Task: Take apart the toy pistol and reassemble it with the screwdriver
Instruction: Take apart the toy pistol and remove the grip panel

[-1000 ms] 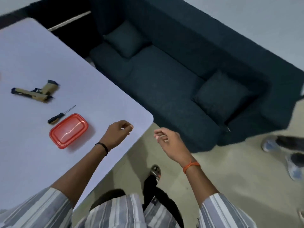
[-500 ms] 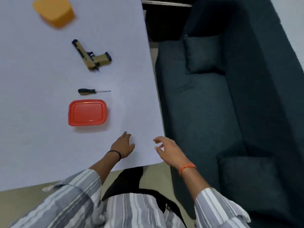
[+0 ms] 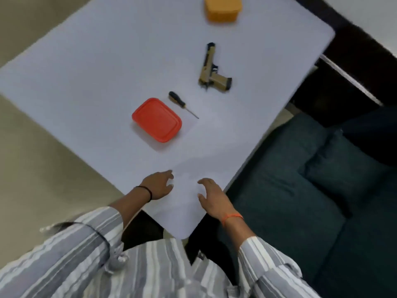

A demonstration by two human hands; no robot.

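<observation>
2 empty, spread hands (left hand (image 3: 160, 186), right hand (image 3: 211, 200)) apparently on the table (image 3: 86, 82); orange box (image 3: 223, 9) cut off at top.

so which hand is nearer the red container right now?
Left. The left hand sits at the table's near corner, almost straight below the red container. The right hand is below and off to its right, a bit farther. Both empty.

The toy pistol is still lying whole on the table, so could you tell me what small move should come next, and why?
Probably reach the right hand forward to the toy pistol. Both hands are empty near the table corner; the left hand could then take the screwdriver beside the red lid.
</observation>
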